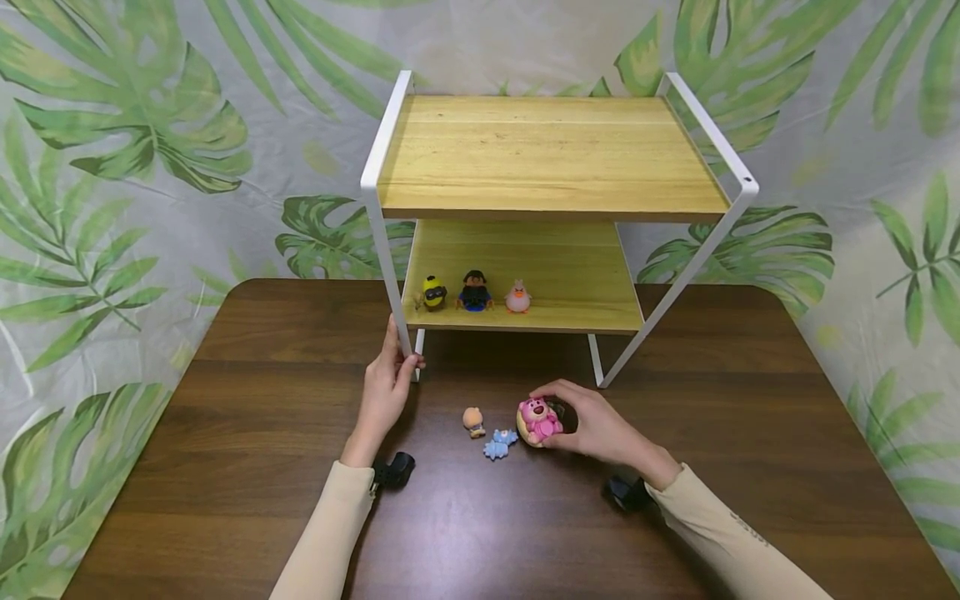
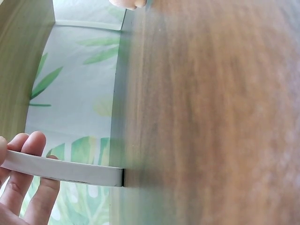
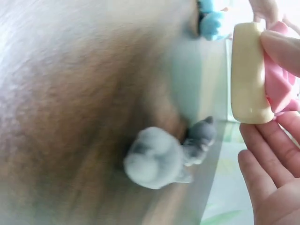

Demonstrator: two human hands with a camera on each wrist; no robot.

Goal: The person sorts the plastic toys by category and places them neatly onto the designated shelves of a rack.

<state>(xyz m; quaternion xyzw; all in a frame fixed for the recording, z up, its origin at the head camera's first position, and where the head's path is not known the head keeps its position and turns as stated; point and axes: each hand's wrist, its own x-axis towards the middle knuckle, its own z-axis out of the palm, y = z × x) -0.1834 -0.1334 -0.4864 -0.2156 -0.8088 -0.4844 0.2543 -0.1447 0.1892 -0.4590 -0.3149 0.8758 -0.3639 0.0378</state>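
Observation:
My right hand [image 1: 600,425] pinches a pink bear figurine [image 1: 542,418] with a cream-coloured back, thumb on one side and fingers on the other. The right wrist view shows the figurine's thick cream edge [image 3: 248,75] side-on. With my left hand [image 1: 385,396] I hold the front left white leg [image 2: 65,169] of a two-tier shelf, fingers reaching round it. Left of the bear lie light blue figurines [image 1: 498,446] and a small peach-headed figurine [image 1: 472,421]. A grey-white figurine [image 3: 157,159] and a smaller grey one [image 3: 200,140] stand beside my right hand, mostly hidden by it in the head view.
The shelf has a bare wooden top board [image 1: 547,158]. Along its lower board [image 1: 577,292] stand a yellow figurine [image 1: 433,293], a dark-haired figurine in blue [image 1: 475,292] and a pale pink duck figurine [image 1: 518,297]. Dark wooden table [image 1: 247,475] below; leaf-patterned cloth [image 1: 150,125] behind.

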